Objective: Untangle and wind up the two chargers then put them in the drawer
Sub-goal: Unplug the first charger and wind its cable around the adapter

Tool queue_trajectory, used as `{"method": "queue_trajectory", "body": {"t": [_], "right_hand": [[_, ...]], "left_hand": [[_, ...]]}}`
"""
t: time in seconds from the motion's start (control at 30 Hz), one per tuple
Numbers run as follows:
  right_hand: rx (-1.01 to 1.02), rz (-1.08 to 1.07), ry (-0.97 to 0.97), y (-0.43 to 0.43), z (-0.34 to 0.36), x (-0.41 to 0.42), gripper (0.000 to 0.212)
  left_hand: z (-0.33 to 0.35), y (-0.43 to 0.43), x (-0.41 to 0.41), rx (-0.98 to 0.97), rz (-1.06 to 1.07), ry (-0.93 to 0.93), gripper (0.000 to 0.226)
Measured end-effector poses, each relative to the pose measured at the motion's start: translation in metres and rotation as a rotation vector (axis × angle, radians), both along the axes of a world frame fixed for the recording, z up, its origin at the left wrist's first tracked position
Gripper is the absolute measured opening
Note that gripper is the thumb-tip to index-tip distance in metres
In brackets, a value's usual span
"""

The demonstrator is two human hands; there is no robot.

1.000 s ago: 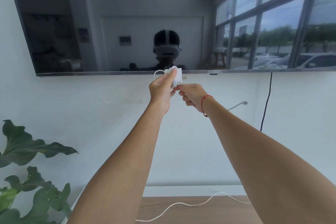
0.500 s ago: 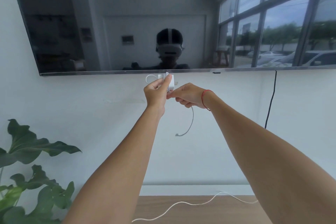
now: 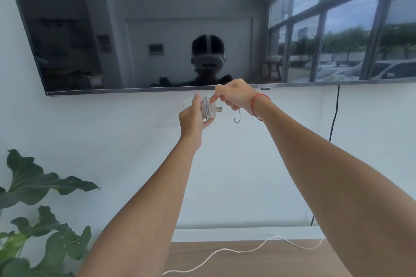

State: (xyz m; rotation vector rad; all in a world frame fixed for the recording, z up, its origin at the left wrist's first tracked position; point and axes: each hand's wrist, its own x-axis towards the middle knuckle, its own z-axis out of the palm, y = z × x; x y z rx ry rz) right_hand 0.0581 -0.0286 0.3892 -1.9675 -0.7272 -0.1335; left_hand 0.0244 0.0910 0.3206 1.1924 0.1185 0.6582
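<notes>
I hold a white charger [image 3: 211, 110] up in front of the wall, its prongs pointing right and its cable wound in several turns around the block. My left hand [image 3: 194, 119] grips the block from the left. My right hand [image 3: 234, 96] pinches the cable at the top of the coil; the short loose end with its plug [image 3: 236, 119] dangles below that hand. A second white cable [image 3: 243, 251] lies in loose waves on the wooden top [image 3: 270, 263] at the bottom. No drawer is in view.
A large dark TV screen [image 3: 135, 29] hangs on the white wall just above my hands. A black cord [image 3: 333, 132] runs down the wall at the right. A leafy green plant [image 3: 38, 209] stands at the lower left.
My right hand has risen over the top of the block, laying another turn. The dangling end has grown much shorter.
</notes>
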Motion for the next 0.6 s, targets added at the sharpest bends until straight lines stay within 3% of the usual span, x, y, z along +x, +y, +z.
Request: {"method": "queue_trajectory", "body": {"t": [0.1,0.33,0.4,0.6], "right_hand": [[0.072,-0.026,-0.021,-0.002,0.001,-0.001,0.032],[0.164,-0.06,-0.057,-0.006,0.009,-0.008,0.037],[0.169,-0.052,-0.076,-0.008,0.012,-0.01,0.026],[0.159,-0.066,-0.118,-0.011,0.015,-0.009,0.029]], "left_hand": [[0.005,-0.001,-0.002,-0.002,-0.057,-0.004,0.044],[0.009,-0.005,-0.004,0.068,-0.131,-0.063,0.015],[0.008,-0.005,-0.002,0.105,-0.15,-0.079,0.022],[0.008,-0.009,0.002,0.174,-0.146,-0.064,0.039]]}}
